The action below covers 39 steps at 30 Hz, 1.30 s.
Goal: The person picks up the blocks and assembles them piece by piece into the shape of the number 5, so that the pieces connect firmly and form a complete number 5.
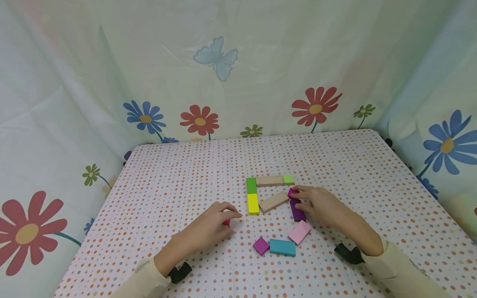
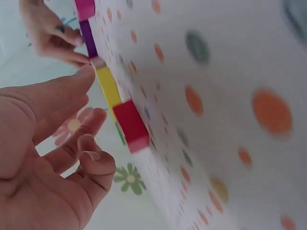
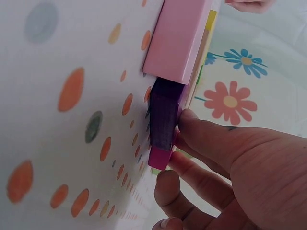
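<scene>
My left hand (image 1: 213, 225) is beside a small red block (image 2: 130, 125) on the table; in the left wrist view its fingers are loosely bent and apart from the block. The right hand (image 1: 323, 205) has its fingers curled about a small magenta block (image 3: 159, 158) at the end of a dark purple block (image 3: 165, 112), while its thumb touches the purple one. A pink block (image 1: 299, 232) lies close to the purple block's near end. Left of these lie a slanted wooden block (image 1: 273, 202), a yellow block (image 1: 253, 204) and a green block (image 1: 251, 185).
Another wooden block (image 1: 270, 181) and a light green block (image 1: 288, 180) form the far row. Nearer lie a blue block (image 1: 282, 247) and a second magenta block (image 1: 261, 246). A dotted cloth (image 1: 179, 178) covers the table; a flowered curtain (image 1: 261, 62) hangs behind.
</scene>
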Motion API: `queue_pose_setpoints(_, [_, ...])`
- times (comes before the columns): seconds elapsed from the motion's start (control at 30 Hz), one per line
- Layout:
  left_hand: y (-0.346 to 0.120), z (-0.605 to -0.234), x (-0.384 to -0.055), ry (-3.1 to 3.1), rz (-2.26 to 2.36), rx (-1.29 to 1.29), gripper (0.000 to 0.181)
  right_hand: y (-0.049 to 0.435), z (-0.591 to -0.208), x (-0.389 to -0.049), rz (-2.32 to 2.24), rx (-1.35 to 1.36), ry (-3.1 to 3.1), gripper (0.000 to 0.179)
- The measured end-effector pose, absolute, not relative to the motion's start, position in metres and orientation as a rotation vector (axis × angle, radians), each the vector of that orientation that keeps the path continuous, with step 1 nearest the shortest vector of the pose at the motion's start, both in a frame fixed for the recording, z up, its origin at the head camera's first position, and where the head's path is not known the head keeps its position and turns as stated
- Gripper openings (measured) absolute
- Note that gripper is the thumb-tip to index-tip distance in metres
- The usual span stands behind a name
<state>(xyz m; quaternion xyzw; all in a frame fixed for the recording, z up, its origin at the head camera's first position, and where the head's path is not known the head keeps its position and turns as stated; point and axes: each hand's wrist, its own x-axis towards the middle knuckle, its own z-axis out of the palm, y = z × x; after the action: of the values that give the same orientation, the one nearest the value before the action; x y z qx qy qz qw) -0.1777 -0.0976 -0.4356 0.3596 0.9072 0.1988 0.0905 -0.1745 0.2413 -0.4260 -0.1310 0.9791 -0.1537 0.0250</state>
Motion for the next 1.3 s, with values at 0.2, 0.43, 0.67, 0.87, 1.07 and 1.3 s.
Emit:
queue_pose_setpoints(0.2, [-0.104,-0.437,-0.184,2.726,0.605,1.032,0.037,0.242,-0.425,-0.174,-0.477,-0.391,3.014,0.04])
queue_pose_setpoints(0.43, [-0.108,-0.443,-0.188,2.769,0.567,1.035,0.033,0.241,-0.427,-0.175,-0.472,-0.415,3.029,0.039])
queue_pose_setpoints(0.67, [-0.112,-0.443,-0.19,2.796,0.545,0.969,0.03,0.243,-0.426,-0.174,-0.478,-0.435,3.04,0.039])
queue_pose_setpoints(0.87, [-0.112,-0.443,-0.191,2.785,0.556,0.96,0.03,0.243,-0.426,-0.175,-0.475,-0.429,3.04,0.039])
queue_pose_setpoints(1.07, [-0.109,-0.442,-0.191,2.772,0.56,1.004,0.029,0.242,-0.425,-0.175,-0.485,-0.416,3.031,0.04])
queue_pose_setpoints(1.3, [-0.101,-0.444,-0.186,2.743,0.57,1.041,0.03,0.243,-0.425,-0.175,-0.48,-0.425,3.036,0.039])
